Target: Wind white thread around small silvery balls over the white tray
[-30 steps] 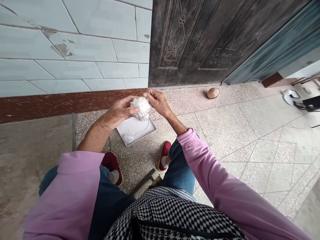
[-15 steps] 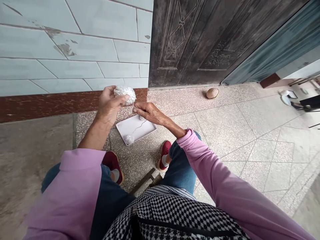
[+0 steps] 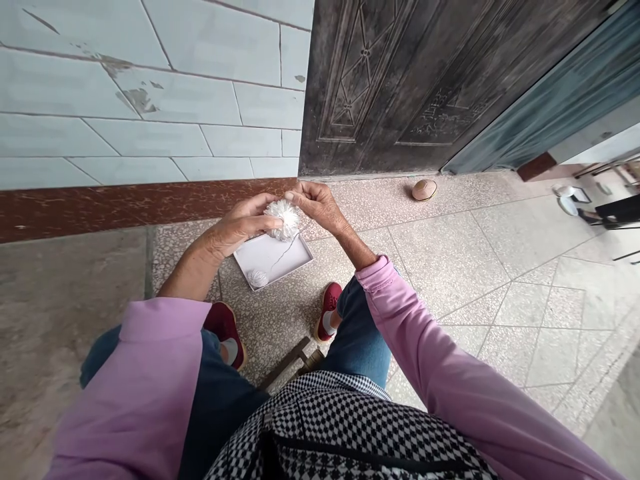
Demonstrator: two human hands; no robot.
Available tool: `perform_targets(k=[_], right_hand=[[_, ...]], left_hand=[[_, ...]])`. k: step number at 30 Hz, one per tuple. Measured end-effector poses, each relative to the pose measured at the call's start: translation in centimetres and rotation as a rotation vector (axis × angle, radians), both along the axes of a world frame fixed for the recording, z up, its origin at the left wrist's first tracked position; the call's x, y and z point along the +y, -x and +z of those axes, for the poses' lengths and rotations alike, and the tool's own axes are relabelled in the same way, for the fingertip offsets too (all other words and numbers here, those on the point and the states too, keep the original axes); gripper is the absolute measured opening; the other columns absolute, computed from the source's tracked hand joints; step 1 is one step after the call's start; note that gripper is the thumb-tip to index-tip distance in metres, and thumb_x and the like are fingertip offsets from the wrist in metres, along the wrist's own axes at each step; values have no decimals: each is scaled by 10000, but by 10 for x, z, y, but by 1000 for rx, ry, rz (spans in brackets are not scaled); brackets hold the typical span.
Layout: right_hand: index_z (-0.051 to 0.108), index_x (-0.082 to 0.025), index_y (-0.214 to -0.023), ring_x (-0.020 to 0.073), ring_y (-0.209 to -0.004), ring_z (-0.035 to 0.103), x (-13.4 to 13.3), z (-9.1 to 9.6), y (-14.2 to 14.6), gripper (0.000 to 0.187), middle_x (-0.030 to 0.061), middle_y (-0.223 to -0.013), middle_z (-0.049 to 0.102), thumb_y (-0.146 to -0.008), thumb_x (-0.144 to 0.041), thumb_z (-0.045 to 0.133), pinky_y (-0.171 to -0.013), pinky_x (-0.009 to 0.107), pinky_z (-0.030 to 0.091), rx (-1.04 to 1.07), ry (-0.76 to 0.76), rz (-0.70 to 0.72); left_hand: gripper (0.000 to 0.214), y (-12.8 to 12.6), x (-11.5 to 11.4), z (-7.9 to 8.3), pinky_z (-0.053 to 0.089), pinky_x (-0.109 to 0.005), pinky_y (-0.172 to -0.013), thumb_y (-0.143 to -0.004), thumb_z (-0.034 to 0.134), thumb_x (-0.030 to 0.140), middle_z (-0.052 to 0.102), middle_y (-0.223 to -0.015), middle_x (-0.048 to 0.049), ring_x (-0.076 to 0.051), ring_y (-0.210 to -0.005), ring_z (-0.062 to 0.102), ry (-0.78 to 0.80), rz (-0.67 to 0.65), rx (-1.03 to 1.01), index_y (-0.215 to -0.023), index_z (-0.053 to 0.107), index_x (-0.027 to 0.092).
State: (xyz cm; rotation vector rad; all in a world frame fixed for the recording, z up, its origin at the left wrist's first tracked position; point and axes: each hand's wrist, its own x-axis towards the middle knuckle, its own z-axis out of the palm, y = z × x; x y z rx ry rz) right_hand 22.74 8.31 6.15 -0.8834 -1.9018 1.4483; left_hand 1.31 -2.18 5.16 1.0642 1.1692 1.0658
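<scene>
My left hand [image 3: 235,227] grips a fluffy white ball of thread [image 3: 283,219] from the left, fingers curled round it. My right hand [image 3: 316,204] pinches the ball's top right edge, where a thin thread runs down. That thread leads into a shallow white tray [image 3: 293,259] on the floor below, which holds a smaller white ball [image 3: 257,278]. Both hands hover above the tray, between my knees and the wall.
A tiled wall with a red-brown skirting [image 3: 100,207] stands ahead, a dark carved door [image 3: 400,87] to its right. A small round pink object [image 3: 424,190] lies by the door. My red shoes [image 3: 327,310] rest on the speckled floor near a wooden stool leg [image 3: 290,363].
My left hand has come down and right with the ball. My right hand rose from the tray and now pinches the ball's edge, as it did a second ago.
</scene>
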Motion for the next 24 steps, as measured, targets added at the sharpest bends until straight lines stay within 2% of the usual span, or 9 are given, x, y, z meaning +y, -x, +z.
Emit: perform_targets(k=[5, 8, 11, 15, 17, 19, 22, 24], right_hand=[[431, -321, -772, 195, -773, 386, 2, -3, 4, 817, -64, -673, 345, -1139, -771, 1005, -744, 375, 414, 54, 66, -46], [475, -319, -824, 204, -754, 402, 6, -12, 6, 742, -65, -696, 359, -1163, -723, 996, -700, 363, 422, 60, 108, -72], [490, -309, -838, 199, -758, 411, 12, -25, 10, 688, -55, -720, 392, -1246, -676, 905, -690, 349, 408, 84, 123, -85], [469, -310, -814, 207, -780, 438, 12, -37, 14, 685, -36, -737, 421, -1308, -654, 797, -723, 359, 419, 85, 54, -69], [507, -306, -824, 220, -821, 488, 8, -37, 13, 643, -26, -744, 443, -1331, -616, 755, -772, 369, 449, 55, -4, -35], [604, -290, -876, 231, -876, 533, 2, -33, 11, 568, -19, -761, 490, -1350, -581, 721, -832, 378, 475, 1, -54, 12], [713, -266, -974, 247, -913, 566, -7, -25, 8, 500, -8, -800, 574, -1357, -589, 713, -904, 393, 501, -66, -109, 86], [718, -270, -963, 255, -913, 586, -14, -20, 7, 526, 6, -834, 623, -1345, -631, 730, -934, 405, 515, -78, -136, 132]], left_hand=[[701, -6, 0, 5, 720, -406, -824, -640, 1158, 406, 871, -1107, -86, -336, -980, 850, 20, -14, -172, -1286, 912, 288], [798, -11, 3, 9, 728, -406, -831, -608, 1123, 359, 892, -1187, -107, -359, -1064, 855, 25, 12, -217, -1376, 920, 277], [877, -14, 8, 13, 744, -418, -886, -557, 1082, 322, 907, -1316, -149, -392, -1197, 838, 10, 73, -282, -1411, 909, 225], [706, -12, 16, 14, 720, -443, -952, -593, 1068, 312, 873, -1246, -148, -363, -1198, 774, -61, 165, -348, -1264, 872, 211], [618, -8, 19, 13, 703, -457, -980, -607, 1074, 298, 827, -1194, -120, -351, -1206, 744, -101, 212, -361, -1160, 804, 237], [618, -2, 21, 12, 701, -496, -1042, -615, 1097, 308, 786, -1190, -105, -366, -1266, 726, -144, 252, -358, -1097, 714, 256], [690, 6, 22, 10, 696, -543, -1132, -656, 1142, 390, 770, -1236, -98, -385, -1358, 697, -206, 300, -309, -1088, 618, 275], [744, 11, 21, 7, 692, -532, -1137, -667, 1167, 436, 785, -1265, -82, -372, -1379, 685, -226, 355, -272, -1114, 592, 284]])
